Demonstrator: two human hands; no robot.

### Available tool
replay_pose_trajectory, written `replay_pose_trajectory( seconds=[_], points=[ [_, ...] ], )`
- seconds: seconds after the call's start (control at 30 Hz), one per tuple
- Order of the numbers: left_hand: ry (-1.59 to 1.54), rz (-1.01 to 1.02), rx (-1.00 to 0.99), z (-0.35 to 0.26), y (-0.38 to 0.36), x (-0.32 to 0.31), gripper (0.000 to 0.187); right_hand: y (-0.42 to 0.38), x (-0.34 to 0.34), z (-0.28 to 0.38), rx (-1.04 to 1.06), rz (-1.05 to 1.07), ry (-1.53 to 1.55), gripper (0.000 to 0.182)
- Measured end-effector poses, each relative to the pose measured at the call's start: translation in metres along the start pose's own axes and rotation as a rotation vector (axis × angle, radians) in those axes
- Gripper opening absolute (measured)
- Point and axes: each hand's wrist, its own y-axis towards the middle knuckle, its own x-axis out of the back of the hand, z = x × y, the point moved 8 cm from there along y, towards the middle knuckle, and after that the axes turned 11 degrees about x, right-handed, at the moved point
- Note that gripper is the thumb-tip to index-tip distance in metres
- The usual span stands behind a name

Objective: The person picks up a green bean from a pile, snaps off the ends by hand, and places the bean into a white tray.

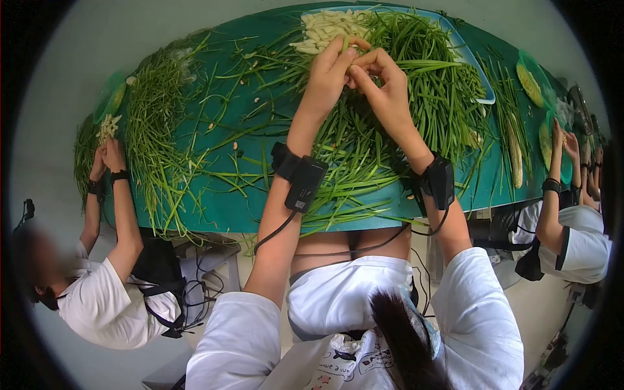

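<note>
My left hand (330,70) pinches a slim green piece (345,43) over the heap of green stalks (442,97), my right hand (388,79) bunched fingertip-close — whether it's clamped on anything I can't tell — so light fingertip pressure should serve best.

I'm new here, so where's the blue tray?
In the head view, the blue tray sits upper right of centre, under green stems and pale pieces.
</note>
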Motion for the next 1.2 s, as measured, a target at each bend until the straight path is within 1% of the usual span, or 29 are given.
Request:
replay_pose_trajectory(
  seconds=[0.07,0.2,0.27,0.3,0.4,0.53,0.7,0.77,0.9,0.97,1.13,1.2],
  points=[
    [-0.084,0.02,0.013,-0.002,0.0,-0.002,0.021,-0.001,0.0,-0.004,-0.028,-0.005,0.038,0.008],
    [-0.076,0.02,0.003,-0.003,0.001,-0.001,0.022,-0.001,0.006,-0.013,-0.088,-0.011,0.085,0.008],
    [-0.107,0.007,0.013,-0.002,0.001,-0.001,0.023,-0.001,0.004,-0.01,-0.064,-0.012,0.091,0.009],
    [-0.107,0.008,0.012,-0.002,0.0,-0.001,0.023,0.0,0.003,-0.008,-0.041,-0.008,0.098,0.009],
    [-0.091,0.009,0.022,-0.002,-0.002,-0.003,0.024,-0.001,0.004,-0.01,-0.059,-0.015,0.105,0.01],
    [-0.08,0.083,0.036,-0.001,-0.003,-0.009,0.026,-0.002,0.008,-0.012,-0.066,-0.045,0.097,0.01],
    [-0.064,0.104,0.019,-0.008,-0.006,-0.011,0.028,-0.002,0.008,-0.012,-0.125,-0.051,0.138,0.01],
    [-0.023,0.123,0.012,-0.013,-0.005,-0.009,0.027,-0.002,0.006,-0.012,-0.122,-0.043,0.146,0.01],
    [-0.055,0.108,0.001,-0.012,-0.004,-0.005,0.028,-0.002,0.005,-0.01,-0.108,-0.041,0.164,0.01],
    [-0.053,0.132,0.048,-0.011,-0.005,-0.008,0.028,-0.003,0.005,-0.011,-0.115,-0.037,0.167,0.01],
    [-0.024,0.141,0.037,-0.015,-0.009,-0.01,0.027,-0.002,0.005,-0.01,-0.123,-0.057,0.187,0.01],
    [-0.021,0.133,0.044,-0.015,-0.01,-0.013,0.027,-0.001,0.007,-0.011,-0.087,-0.05,0.18,0.01]
  ],
)
